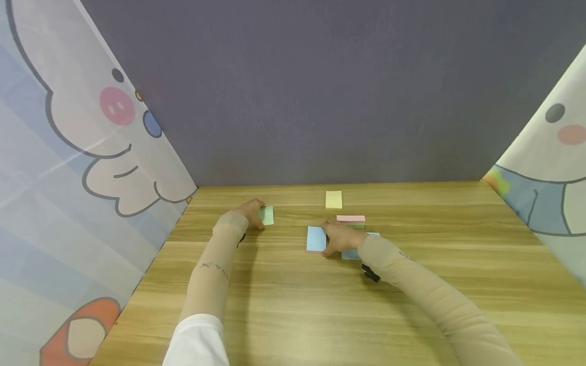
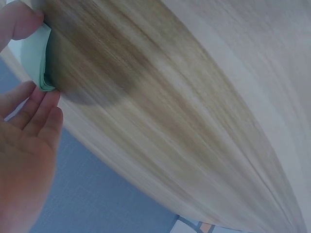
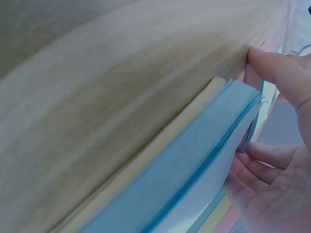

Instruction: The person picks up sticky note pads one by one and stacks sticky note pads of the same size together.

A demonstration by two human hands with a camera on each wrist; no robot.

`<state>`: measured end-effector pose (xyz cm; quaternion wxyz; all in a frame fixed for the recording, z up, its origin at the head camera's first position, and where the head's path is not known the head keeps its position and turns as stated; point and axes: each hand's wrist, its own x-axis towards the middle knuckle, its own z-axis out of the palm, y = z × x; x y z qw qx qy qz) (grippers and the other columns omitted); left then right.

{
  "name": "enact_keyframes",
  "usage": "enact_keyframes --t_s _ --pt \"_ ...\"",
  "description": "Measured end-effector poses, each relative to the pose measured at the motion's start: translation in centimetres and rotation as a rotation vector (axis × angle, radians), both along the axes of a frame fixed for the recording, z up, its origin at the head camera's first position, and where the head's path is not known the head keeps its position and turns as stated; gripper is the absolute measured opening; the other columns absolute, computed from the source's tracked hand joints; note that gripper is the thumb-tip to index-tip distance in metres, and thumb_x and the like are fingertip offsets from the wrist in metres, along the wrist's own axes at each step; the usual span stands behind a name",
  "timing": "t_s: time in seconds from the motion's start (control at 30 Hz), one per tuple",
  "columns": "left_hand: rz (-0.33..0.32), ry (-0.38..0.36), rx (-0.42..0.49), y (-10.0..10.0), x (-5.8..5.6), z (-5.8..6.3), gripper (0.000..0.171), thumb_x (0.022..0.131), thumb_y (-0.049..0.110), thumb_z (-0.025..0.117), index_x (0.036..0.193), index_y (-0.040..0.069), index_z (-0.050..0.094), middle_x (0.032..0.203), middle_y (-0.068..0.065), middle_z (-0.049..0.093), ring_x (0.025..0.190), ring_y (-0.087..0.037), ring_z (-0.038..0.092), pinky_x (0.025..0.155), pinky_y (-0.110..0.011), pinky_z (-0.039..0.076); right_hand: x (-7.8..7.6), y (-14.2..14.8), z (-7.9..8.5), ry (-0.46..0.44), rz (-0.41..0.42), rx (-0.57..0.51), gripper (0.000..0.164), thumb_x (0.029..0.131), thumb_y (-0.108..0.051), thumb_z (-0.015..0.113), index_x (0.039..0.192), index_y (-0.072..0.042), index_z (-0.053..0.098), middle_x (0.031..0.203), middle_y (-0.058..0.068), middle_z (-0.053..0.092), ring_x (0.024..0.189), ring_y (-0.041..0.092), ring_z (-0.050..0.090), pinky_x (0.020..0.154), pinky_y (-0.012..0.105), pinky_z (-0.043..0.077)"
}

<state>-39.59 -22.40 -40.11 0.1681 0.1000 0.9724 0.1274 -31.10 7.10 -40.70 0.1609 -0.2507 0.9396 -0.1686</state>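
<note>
At the table's left, my left hand [image 1: 252,212] grips a pad of light green sticky notes [image 1: 268,215] between thumb and fingers. The left wrist view shows that pad [image 2: 36,53] with its sheets bending apart at a corner. Toward the middle, my right hand [image 1: 342,237] holds a light blue sticky note pad [image 1: 316,239] by its right side. In the right wrist view, thumb and fingers span this pad, whose edge shows pink [image 3: 252,80] and blue. Partly hidden under the right wrist lies another blue-topped pad [image 1: 351,254]; its edge shows yellow and blue layers [image 3: 194,145] up close.
Just beyond the right hand sits a pad with a pink top [image 1: 351,218] and a green layer below. A yellow pad [image 1: 333,200] lies farther back on the wooden table [image 1: 293,305]. A grey wall [image 1: 302,101] borders the back, with cartoon-printed sheets [image 1: 91,178] at both sides.
</note>
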Motion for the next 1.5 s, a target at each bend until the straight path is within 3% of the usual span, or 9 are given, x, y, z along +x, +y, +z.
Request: enact_keyframes --t_s 0.67,1.3,1.5 --pt "-0.05 0.033 -0.033 0.32 0.05 0.0 0.077 0.069 0.019 0.076 0.134 0.003 0.039 0.122 -0.013 0.046 0.099 -0.025 0.049 0.083 -0.036 0.046 -0.04 0.05 -0.13 0.008 -0.001 0.003 0.075 0.069 -0.033 0.078 0.129 -0.003 0.045 0.129 0.011 0.043 0.108 0.022 0.047 0.088 0.035 0.045" --pt "-0.035 0.041 -0.002 0.46 -0.14 -0.14 0.075 0.07 0.018 0.076 0.134 0.003 0.04 0.122 -0.011 0.047 0.099 -0.025 0.05 0.083 -0.036 0.047 -0.23 0.04 0.12 0.025 0.016 0.001 0.072 0.068 -0.032 0.078 0.126 -0.001 0.047 0.123 0.011 0.047 0.1 0.02 0.05 0.084 0.033 0.047" --pt "-0.006 0.001 0.004 0.8 0.17 0.16 0.078 0.069 0.018 0.077 0.135 0.004 0.04 0.126 -0.012 0.044 0.102 -0.026 0.049 0.085 -0.037 0.046 -0.16 0.05 0.04 0.027 0.011 0.011 0.074 0.068 -0.033 0.078 0.127 -0.001 0.047 0.123 0.01 0.047 0.099 0.018 0.048 0.083 0.031 0.046"
